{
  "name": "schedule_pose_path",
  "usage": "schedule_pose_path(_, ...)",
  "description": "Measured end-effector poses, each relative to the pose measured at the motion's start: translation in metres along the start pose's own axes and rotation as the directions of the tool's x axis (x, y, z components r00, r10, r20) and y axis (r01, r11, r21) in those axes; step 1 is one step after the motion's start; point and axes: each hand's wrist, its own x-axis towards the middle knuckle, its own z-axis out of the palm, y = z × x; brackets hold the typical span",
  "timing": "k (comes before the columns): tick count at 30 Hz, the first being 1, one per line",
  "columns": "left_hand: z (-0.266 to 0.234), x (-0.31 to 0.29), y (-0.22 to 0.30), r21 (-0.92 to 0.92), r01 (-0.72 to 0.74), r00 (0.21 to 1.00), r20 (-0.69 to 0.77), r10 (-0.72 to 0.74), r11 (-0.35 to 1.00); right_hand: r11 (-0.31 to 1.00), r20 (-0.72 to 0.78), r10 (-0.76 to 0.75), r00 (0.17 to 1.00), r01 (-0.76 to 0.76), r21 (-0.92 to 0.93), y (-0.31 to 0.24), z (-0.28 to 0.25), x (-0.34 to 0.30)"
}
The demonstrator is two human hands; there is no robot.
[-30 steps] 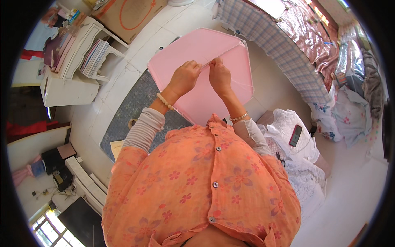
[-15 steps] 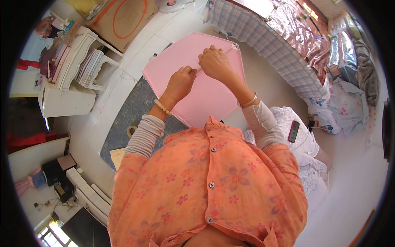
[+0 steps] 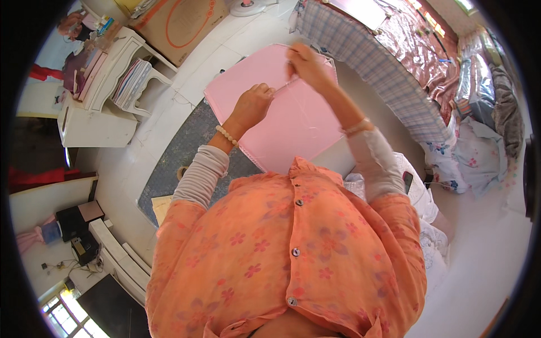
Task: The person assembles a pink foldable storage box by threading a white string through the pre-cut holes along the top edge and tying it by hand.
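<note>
A flat, many-sided pink panel (image 3: pixel 293 129) with a pale stitched-looking edge lies in front of me, partly over a dark grey mottled tabletop (image 3: pixel 174 163). My left hand (image 3: pixel 255 104) is closed above its middle, fingertips pinched together; a thin, light strand seems to run from them toward my right hand, too fine to name. Higher up, near the panel's far edge, my right hand (image 3: pixel 306 66) is raised and smeared by motion, its fingers curled but unclear. Whether it holds anything is hidden by the blur.
A roll of tape (image 3: pixel 181 172) and a tan piece of card (image 3: pixel 162 207) lie on the tabletop's left part. At right stands a bed or table with a checked cloth (image 3: pixel 360 62). A white cabinet (image 3: pixel 98 121) and a large cardboard box (image 3: pixel 177 28) are at far left.
My right hand has moved up and away from my left, turning into a blur. The left hand stays closed over the panel. The whole view has shifted slightly.
</note>
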Motion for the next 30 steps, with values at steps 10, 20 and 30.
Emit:
schedule_pose_path(10, 0.001, 0.004, -0.026, -0.064, 0.024, 1.000, 0.013, -0.023, 0.998, 0.087, -0.572, -0.682, 0.456, -0.726, -0.682, -0.258, -0.492, -0.355)
schedule_pose_path(20, -0.001, 0.007, -0.028, -0.054, 0.033, 0.999, 0.013, -0.033, 0.998, -0.151, -0.045, -0.441, 0.896, -0.123, -0.981, 0.013, -0.210, -0.197)
schedule_pose_path(30, -0.002, 0.003, -0.020, -0.070, 0.055, 0.998, 0.016, -0.054, 0.996, 0.860, -0.269, 0.073, 0.960, -0.197, -0.470, 0.040, 0.050, -0.086)
